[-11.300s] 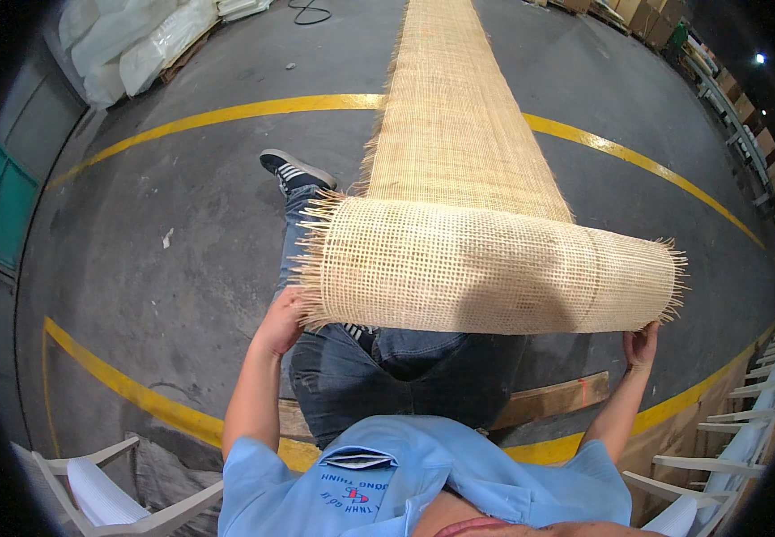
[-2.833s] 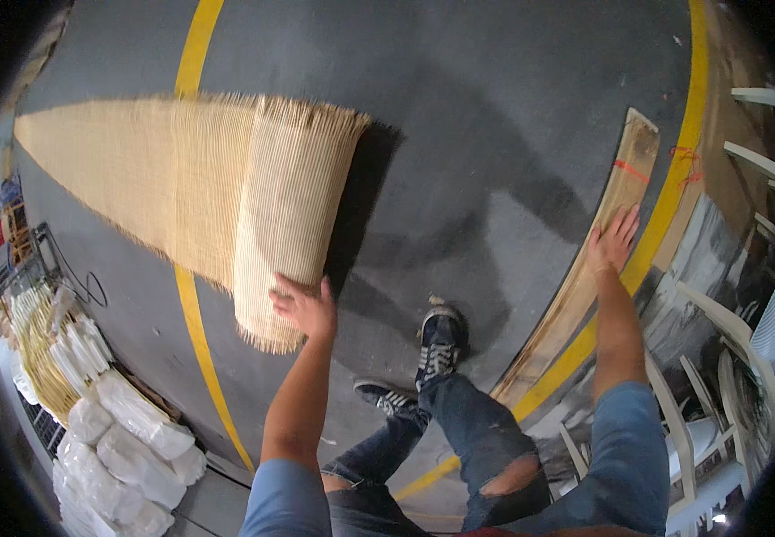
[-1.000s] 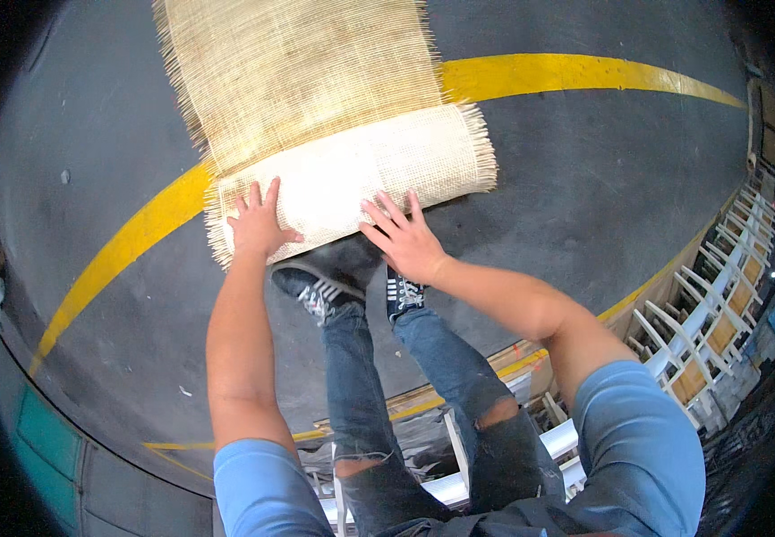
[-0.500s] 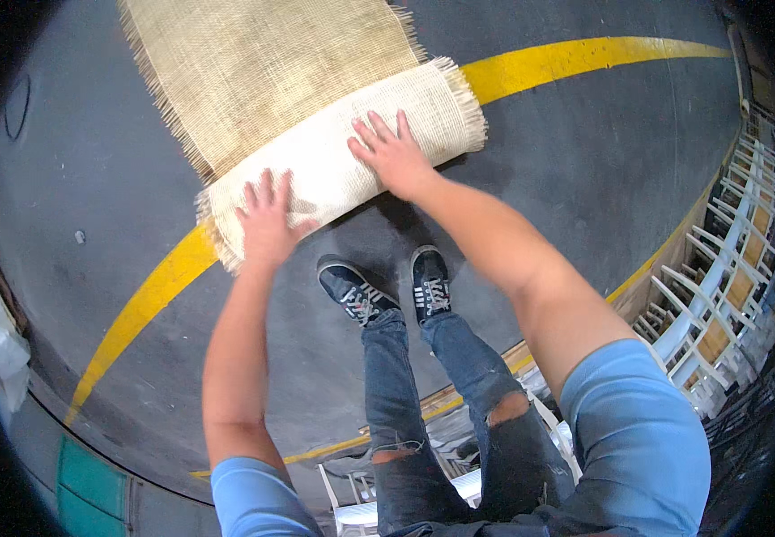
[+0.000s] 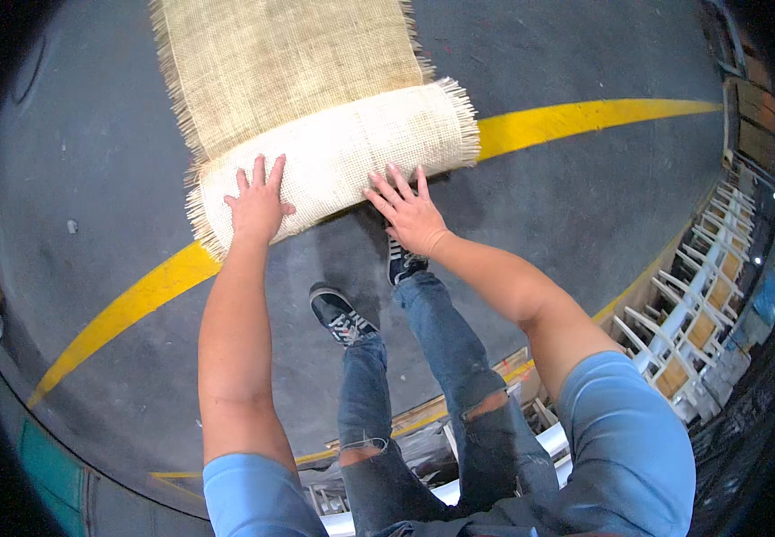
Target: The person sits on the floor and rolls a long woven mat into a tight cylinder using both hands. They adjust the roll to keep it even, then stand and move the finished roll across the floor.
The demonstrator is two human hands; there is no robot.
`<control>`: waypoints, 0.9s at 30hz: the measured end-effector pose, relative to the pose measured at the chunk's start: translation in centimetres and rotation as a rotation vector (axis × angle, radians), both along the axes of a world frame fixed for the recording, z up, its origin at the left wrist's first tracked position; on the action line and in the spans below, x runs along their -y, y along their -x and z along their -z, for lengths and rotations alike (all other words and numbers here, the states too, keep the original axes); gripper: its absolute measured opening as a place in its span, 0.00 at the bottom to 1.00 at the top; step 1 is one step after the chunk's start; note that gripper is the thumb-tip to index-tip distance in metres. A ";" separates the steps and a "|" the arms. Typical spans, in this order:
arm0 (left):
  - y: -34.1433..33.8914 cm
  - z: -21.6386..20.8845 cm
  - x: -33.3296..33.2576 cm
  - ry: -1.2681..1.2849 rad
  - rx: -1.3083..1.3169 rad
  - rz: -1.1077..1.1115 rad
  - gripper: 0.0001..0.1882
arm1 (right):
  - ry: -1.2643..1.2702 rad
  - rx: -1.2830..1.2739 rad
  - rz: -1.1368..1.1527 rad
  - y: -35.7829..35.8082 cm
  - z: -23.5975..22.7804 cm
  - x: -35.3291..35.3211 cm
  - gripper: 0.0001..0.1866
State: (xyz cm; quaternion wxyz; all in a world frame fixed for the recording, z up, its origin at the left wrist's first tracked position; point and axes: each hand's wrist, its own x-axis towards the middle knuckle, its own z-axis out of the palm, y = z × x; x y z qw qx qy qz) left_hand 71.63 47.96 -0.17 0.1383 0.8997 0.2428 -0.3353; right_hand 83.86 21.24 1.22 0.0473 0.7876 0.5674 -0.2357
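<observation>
A partly rolled sheet of woven cane webbing point(image 5: 343, 148) lies across the floor, its pale roll nearest me and its fringed ends sticking out left and right. The flat, tan part of the sheet point(image 5: 289, 63) stretches away past the roll. My left hand point(image 5: 259, 204) rests on the roll's left part, with its fingers spread. At the roll's near edge, right of the middle, my right hand point(image 5: 408, 213) touches it with spread fingers. The roll's underside is hidden.
A curved yellow line point(image 5: 137, 300) crosses the dark grey floor point(image 5: 540, 206) and passes under the roll. White chair-like frames point(image 5: 696, 295) stand in a row at the right. My shoes point(image 5: 341, 315) are just behind the roll. A green panel point(image 5: 52, 474) shows at the lower left.
My right hand has slid back from the roll's top to its near edge. My right foot has stepped closer to the roll. The whole view has shifted slightly.
</observation>
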 end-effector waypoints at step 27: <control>-17.4 0.1 -12.2 0.008 0.470 -0.127 0.42 | 0.079 0.145 0.044 -15.1 3.1 -21.6 0.33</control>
